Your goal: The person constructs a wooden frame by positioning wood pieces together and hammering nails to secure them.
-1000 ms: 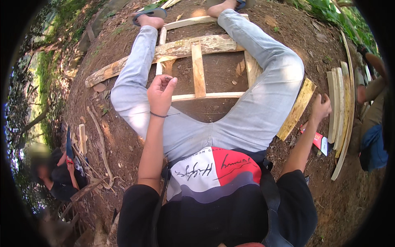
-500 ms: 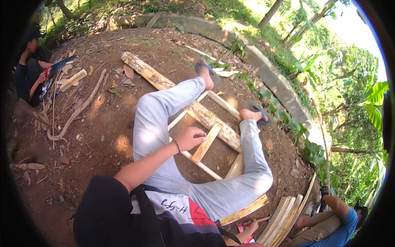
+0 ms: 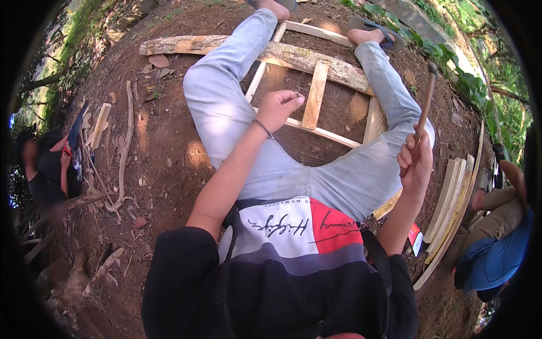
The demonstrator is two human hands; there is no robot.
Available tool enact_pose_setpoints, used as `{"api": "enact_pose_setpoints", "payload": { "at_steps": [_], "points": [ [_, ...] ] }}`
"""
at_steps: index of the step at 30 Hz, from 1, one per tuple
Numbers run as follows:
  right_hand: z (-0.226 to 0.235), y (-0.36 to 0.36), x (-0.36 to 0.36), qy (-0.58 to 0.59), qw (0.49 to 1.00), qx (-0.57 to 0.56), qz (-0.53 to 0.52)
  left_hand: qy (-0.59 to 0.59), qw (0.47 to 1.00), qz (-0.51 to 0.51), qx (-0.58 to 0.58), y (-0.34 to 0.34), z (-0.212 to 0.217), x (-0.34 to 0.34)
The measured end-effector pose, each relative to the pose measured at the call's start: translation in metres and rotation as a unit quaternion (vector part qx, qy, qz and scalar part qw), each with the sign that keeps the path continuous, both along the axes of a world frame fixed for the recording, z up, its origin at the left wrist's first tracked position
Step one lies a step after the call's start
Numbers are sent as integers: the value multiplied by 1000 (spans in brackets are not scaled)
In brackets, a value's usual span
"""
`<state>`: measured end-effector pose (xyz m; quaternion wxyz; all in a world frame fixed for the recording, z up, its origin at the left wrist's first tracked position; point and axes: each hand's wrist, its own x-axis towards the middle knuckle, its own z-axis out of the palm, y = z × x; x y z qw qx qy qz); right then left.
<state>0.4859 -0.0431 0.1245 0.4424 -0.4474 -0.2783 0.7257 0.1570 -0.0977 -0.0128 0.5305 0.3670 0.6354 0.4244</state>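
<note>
My right hand [image 3: 416,161] is raised at the right, its fingers wrapped round the wooden handle of a hammer [image 3: 427,101]. The hammer stands nearly upright, head at the top. Over my thigh, my left hand [image 3: 280,109] is closed in a pinch on something small and dark, too small to make out. Just past its fingertips, a short wooden slat [image 3: 316,93] runs between a thin wooden rail [image 3: 333,137] and a rough bark-edged plank [image 3: 302,58]. These pieces belong to a wooden frame on the ground between my legs.
Cut wooden strips [image 3: 449,203] lie at the right, by a red and white packet [image 3: 416,238]. A person in a blue shirt [image 3: 499,251] sits beyond them. Another person at the left has a saw [image 3: 77,127] close by. A branch [image 3: 129,147] lies on the soil.
My right hand has come up from low at the right, lifting the hammer into clear view. My left hand stays in its pinch near the slat. The view has turned downward.
</note>
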Motion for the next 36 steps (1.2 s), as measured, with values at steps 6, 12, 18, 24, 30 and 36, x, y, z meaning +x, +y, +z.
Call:
{"api": "enact_pose_setpoints", "payload": {
  "at_steps": [6,12,18,24,30,36],
  "points": [
    [-35,-34,-86,-120,976,-99,154,37,996,-75,-5,-6,-1,15],
    [-47,-46,-90,-158,973,-123,116,92,985,-123,-79,-2,6,26],
    [-47,-42,-86,-115,978,-153,81,108,980,-138,-96,-6,3,26],
    [-46,-40,-90,-129,974,-153,102,104,983,-113,-100,-9,1,28],
    [-44,-42,-93,-164,969,-139,120,134,980,-119,-88,-9,5,30],
    [-41,-52,-86,-264,947,-53,174,170,978,-113,-44,-12,5,32]
  ]
}}
